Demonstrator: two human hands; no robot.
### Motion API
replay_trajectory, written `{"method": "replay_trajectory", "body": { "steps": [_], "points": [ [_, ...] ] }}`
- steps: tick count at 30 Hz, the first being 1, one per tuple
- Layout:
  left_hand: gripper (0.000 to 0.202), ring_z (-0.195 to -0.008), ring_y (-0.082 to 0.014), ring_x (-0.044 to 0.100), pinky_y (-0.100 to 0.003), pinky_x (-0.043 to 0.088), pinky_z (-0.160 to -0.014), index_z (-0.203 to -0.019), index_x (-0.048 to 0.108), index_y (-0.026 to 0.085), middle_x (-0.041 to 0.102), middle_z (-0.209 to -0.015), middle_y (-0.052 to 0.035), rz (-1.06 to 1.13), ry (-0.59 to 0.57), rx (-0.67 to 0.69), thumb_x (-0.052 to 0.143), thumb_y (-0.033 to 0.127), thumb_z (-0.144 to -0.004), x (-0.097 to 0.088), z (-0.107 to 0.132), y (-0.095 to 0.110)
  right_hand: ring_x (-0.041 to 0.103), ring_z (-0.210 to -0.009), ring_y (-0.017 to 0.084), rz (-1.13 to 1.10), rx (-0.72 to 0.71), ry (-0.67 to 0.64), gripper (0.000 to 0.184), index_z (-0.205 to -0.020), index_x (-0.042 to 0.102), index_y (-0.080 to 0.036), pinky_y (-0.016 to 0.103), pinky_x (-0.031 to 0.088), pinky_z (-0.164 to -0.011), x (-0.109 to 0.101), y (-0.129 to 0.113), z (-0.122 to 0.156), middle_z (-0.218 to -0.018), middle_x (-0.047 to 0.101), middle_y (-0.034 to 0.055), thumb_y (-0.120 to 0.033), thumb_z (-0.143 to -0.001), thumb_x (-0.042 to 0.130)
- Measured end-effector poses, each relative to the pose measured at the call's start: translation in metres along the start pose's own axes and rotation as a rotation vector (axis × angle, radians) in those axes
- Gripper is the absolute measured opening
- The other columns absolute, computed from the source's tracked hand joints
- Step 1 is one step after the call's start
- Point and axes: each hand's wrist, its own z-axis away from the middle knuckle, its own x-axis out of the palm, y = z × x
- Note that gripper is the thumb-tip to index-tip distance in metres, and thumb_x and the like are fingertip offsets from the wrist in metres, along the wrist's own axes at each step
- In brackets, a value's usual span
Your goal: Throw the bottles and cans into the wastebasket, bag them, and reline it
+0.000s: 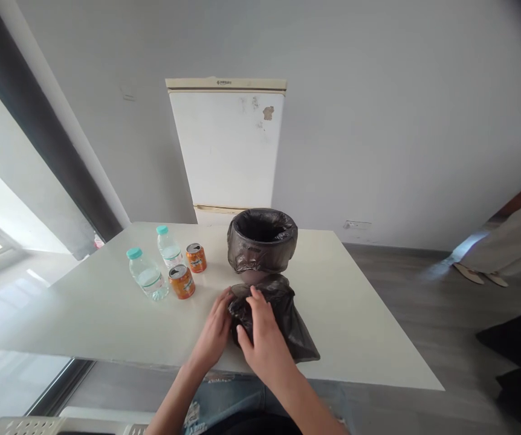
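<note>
A dark, filled plastic garbage bag (pixel 294 326) lies on the table near its front edge, its gathered part toward my hands. My left hand (pixel 214 332) rests against the left side of the bag, fingers stretched forward. Over the top of the bag lies my right hand (pixel 265 338), with thumb and fingers spread apart; its fingertips touch the plastic. Just behind the bag stands a trash bin (pixel 263 257), lined with another dark bag folded over its rim. What is inside the garbage bag cannot be made out.
Left of my hands stand two clear bottles (pixel 148 277) with teal caps and two orange cans (pixel 182 282). The white table (pixel 355 338) ends close to my lap. A white refrigerator (pixel 228 145) stands behind it. At the far right are a person's feet (pixel 469 273).
</note>
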Motion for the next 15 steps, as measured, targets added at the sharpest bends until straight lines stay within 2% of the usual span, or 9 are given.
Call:
{"method": "replay_trajectory", "body": {
  "steps": [2, 3, 5, 7, 9, 11, 13, 15],
  "points": [
    [0.049, -0.153, -0.0231, 0.042, -0.049, 0.042, -0.124, -0.157, 0.043, 0.031, 0.045, -0.165, -0.0063, 0.021, 0.093, -0.033, 0.032, 0.025, -0.11, -0.007, -0.002, 0.004, 0.017, -0.162, 0.036, 0.043, 0.015, -0.132, 0.078, -0.166, 0.023, -0.018, 0.066, 0.025, -0.128, 0.019, 0.004, 0.0, -0.175, 0.02, 0.0154, -0.02, -0.095, 0.055],
    [0.048, -0.154, -0.0235, 0.041, -0.049, 0.041, -0.125, -0.156, 0.044, 0.031, 0.044, -0.165, -0.0062, 0.011, 0.089, -0.022, 0.032, 0.026, -0.11, -0.009, -0.002, 0.006, 0.014, -0.162, 0.037, 0.058, 0.041, -0.192, 0.085, -0.168, 0.018, -0.016, 0.066, 0.023, -0.129, 0.027, 0.008, 0.0, -0.175, 0.018, 0.0175, -0.018, -0.092, 0.056],
    [0.049, -0.157, -0.0248, 0.036, -0.05, 0.037, -0.127, -0.159, 0.043, 0.029, 0.041, -0.168, -0.0072, -0.042, -0.013, 0.042, 0.036, 0.029, -0.11, -0.009, -0.003, 0.008, 0.009, -0.163, 0.038, 0.058, 0.082, -0.28, 0.093, -0.169, 0.012, -0.01, 0.067, 0.02, -0.129, 0.037, 0.014, 0.0, -0.174, 0.015, 0.022, -0.016, -0.089, 0.058],
    [0.053, -0.157, -0.0259, 0.035, -0.052, 0.034, -0.128, -0.162, 0.038, 0.027, 0.042, -0.168, -0.0084, -0.131, -0.154, 0.101, 0.037, 0.031, -0.11, -0.003, -0.003, 0.007, 0.008, -0.163, 0.038, -0.001, 0.099, -0.298, 0.097, -0.169, 0.008, -0.007, 0.064, 0.021, -0.13, 0.039, 0.016, 0.002, -0.174, 0.014, 0.024, -0.016, -0.087, 0.059],
    [0.056, -0.157, -0.0273, 0.036, -0.055, 0.034, -0.127, -0.165, 0.034, 0.026, 0.042, -0.167, -0.0097, -0.229, -0.246, 0.109, 0.037, 0.03, -0.109, 0.006, -0.002, 0.002, 0.013, -0.163, 0.035, -0.093, 0.087, -0.242, 0.099, -0.169, 0.005, -0.01, 0.059, 0.026, -0.13, 0.029, 0.013, 0.007, -0.175, 0.014, 0.0214, -0.014, -0.086, 0.058],
    [0.058, -0.158, -0.0293, 0.033, -0.057, 0.034, -0.126, -0.165, 0.033, 0.023, 0.041, -0.168, -0.011, -0.315, -0.278, 0.107, 0.038, 0.027, -0.108, 0.014, 0.0, -0.004, 0.023, -0.161, 0.03, -0.164, 0.058, -0.122, 0.094, -0.169, 0.009, -0.016, 0.054, 0.032, -0.129, 0.009, 0.006, 0.013, -0.174, 0.022, 0.0164, -0.011, -0.088, 0.055],
    [0.059, -0.16, -0.031, 0.028, -0.058, 0.032, -0.126, -0.165, 0.035, 0.021, 0.038, -0.169, -0.0114, -0.376, -0.284, 0.124, 0.04, 0.025, -0.106, 0.021, 0.002, -0.009, 0.036, -0.156, 0.026, -0.164, -0.009, 0.014, 0.078, -0.165, 0.027, -0.022, 0.05, 0.038, -0.127, -0.018, -0.003, 0.015, -0.169, 0.037, 0.0118, -0.009, -0.092, 0.049],
    [0.058, -0.161, -0.0312, 0.025, -0.059, 0.031, -0.127, -0.164, 0.035, 0.021, 0.036, -0.17, -0.0107, -0.412, -0.288, 0.146, 0.039, 0.024, -0.106, 0.024, 0.004, -0.012, 0.043, -0.152, 0.024, -0.08, -0.111, 0.08, 0.057, -0.153, 0.049, -0.023, 0.048, 0.04, -0.126, -0.045, -0.005, 0.011, -0.161, 0.049, 0.0095, -0.01, -0.098, 0.044]
  ]
}}
